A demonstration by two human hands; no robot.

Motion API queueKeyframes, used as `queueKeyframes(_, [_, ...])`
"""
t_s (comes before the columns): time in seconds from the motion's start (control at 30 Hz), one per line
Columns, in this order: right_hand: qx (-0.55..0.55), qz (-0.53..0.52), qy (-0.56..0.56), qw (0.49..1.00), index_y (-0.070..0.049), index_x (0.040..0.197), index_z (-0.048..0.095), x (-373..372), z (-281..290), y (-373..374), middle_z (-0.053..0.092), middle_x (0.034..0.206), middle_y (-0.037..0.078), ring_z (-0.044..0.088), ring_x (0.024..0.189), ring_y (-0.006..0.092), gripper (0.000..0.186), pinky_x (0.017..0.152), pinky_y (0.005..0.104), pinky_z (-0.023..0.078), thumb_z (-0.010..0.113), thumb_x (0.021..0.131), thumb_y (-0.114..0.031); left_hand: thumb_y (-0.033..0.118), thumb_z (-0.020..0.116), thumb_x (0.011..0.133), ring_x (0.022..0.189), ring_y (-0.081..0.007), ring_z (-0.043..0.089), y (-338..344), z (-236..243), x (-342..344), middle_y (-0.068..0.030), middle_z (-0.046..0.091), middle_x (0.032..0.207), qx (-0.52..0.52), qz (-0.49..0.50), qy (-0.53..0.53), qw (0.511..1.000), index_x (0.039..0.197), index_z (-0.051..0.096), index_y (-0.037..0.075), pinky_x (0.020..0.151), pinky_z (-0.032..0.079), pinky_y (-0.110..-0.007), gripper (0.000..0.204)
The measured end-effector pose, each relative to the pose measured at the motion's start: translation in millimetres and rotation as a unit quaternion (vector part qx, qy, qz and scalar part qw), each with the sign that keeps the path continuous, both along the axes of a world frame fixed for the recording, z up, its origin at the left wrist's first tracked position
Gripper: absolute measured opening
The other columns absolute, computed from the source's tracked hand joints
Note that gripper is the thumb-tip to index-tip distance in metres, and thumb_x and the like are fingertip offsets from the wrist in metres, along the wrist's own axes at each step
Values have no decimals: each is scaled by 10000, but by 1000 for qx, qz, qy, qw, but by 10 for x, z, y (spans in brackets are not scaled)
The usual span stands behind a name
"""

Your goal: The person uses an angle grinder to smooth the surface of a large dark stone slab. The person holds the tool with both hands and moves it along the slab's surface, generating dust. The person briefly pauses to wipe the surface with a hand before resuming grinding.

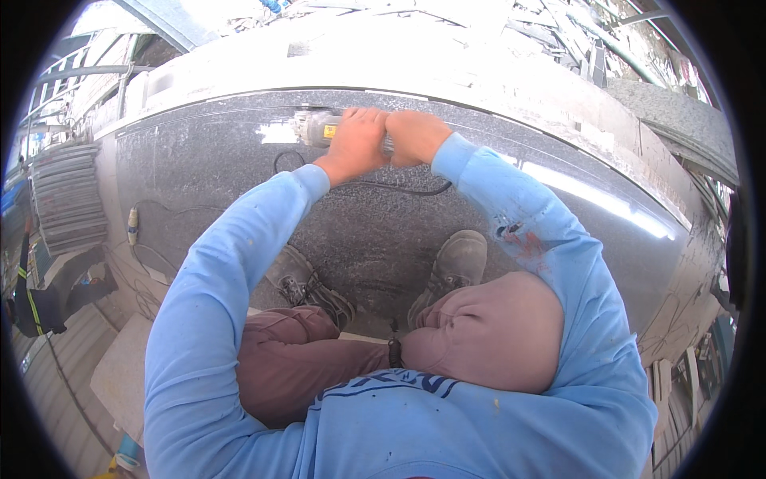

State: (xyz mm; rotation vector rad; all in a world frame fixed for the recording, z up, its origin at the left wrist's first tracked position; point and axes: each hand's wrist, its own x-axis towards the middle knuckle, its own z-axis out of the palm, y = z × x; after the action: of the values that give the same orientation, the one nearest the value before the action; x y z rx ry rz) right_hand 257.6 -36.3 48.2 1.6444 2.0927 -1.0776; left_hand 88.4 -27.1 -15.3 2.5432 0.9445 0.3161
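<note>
Both my arms stretch forward over a dark speckled stone slab (pixel 199 172). An angle grinder (pixel 315 129) lies sideways close to the slab's far edge, its metal head and disc pointing left. My left hand (pixel 357 145) is wrapped round the grinder's body just behind the head. Right beside it, my right hand (pixel 415 137) is closed round the rear of the body, which its fingers mostly hide. The thin disc (pixel 311 108) sits at or very near a pale line along the slab; whether it touches I cannot tell. A black cord (pixel 399 190) curves below my hands.
My boots (pixel 460 259) rest on the slab. A cable connector (pixel 133 226) and cord lie at left, near stacked grey strips (pixel 68 195). Another person (pixel 44 299) is at far left. Broken offcuts (pixel 550 32) are heaped beyond a bright pale ledge (pixel 239 68).
</note>
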Motion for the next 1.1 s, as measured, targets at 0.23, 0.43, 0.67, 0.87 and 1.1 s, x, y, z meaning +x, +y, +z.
queueKeyframes(0.23, [18,-12,-16,1000,-2,1003,724,185,161,-107,752,981,163,753,939,325,316,802,433,616,821,720,-105,201,866,653,1023,-314,603,-85,180,226,-127,607,1004,-20,2,-2,1000,1075,596,49,973,422,-432,523])
queueKeyframes(0.43, [16,-5,-18,1000,-3,1020,720,102,69,-86,757,1006,157,752,957,323,326,809,433,617,817,732,-121,219,871,664,1042,-308,602,-48,46,130,-122,611,1028,-6,-4,4,1000,1107,597,45,990,421,-431,548])
queueKeyframes(0.67, [14,4,9,1000,2,1025,721,7,-58,-7,755,1023,166,747,972,329,341,818,436,615,822,728,-131,247,887,664,1086,-304,604,21,3,4,-122,625,1075,-12,4,59,998,1146,598,44,1011,415,-436,597])
queueKeyframes(0.87, [38,-1,4,999,5,994,726,128,6,-107,753,999,173,749,945,338,322,806,440,616,818,716,-127,234,884,668,1049,-301,614,-59,127,129,-116,630,1032,-6,-5,24,1000,1139,602,42,1003,411,-431,581])
queueKeyframes(1.1, [42,13,-32,999,6,1014,689,223,175,-124,748,979,176,747,924,337,381,789,441,615,829,719,-190,220,871,671,1036,-302,608,-102,215,277,-120,618,1016,-16,7,-8,1000,1089,599,33,994,408,-434,533])
